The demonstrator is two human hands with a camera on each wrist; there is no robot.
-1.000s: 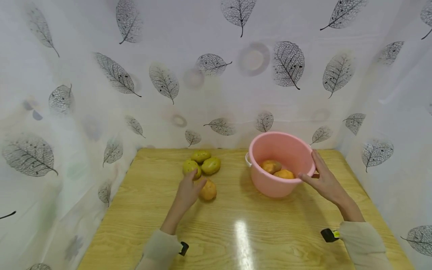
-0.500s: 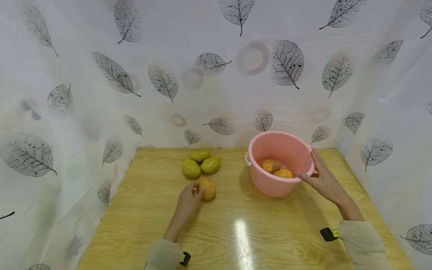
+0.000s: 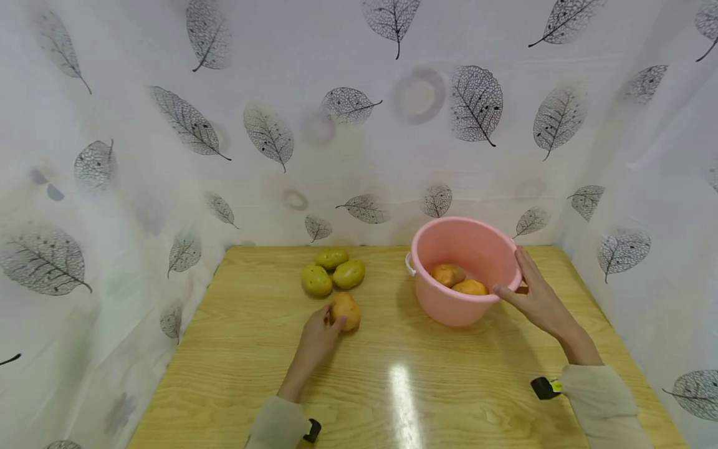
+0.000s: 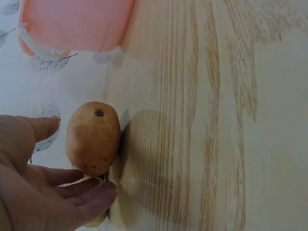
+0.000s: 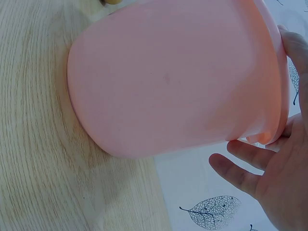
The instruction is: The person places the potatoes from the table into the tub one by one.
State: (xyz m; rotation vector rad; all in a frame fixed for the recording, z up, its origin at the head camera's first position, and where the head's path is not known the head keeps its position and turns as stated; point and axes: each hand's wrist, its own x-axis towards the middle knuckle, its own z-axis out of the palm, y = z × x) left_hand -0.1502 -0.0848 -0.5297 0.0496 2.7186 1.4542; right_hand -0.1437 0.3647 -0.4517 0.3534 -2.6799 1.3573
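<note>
My left hand (image 3: 318, 337) is at the near-left side of a tan potato (image 3: 345, 312) on the table. In the left wrist view, the thumb (image 4: 45, 127) stands apart from the potato (image 4: 93, 139), and the fairly straight fingers (image 4: 98, 202) reach to its lower edge. Whether they touch it is hard to tell. My right hand (image 3: 538, 302) grips the rim of a pink bucket (image 3: 457, 310), thumb on the near side. The right wrist view has the fingers at the bucket's rim (image 5: 281, 86). Inside the bucket lie two potatoes (image 3: 470, 287).
Three yellow-green oval pieces (image 3: 349, 274), potatoes or fruit, sit grouped behind the tan potato. A white handle end (image 3: 411, 264) juts from the bucket's left side. A leaf-printed white curtain (image 3: 370, 162) borders the wooden table (image 3: 359, 399) at the back and sides.
My left hand has come down and right from beside the yellow-green pieces to the tan potato, which has shifted very slightly. My right hand and the bucket have stayed put.
</note>
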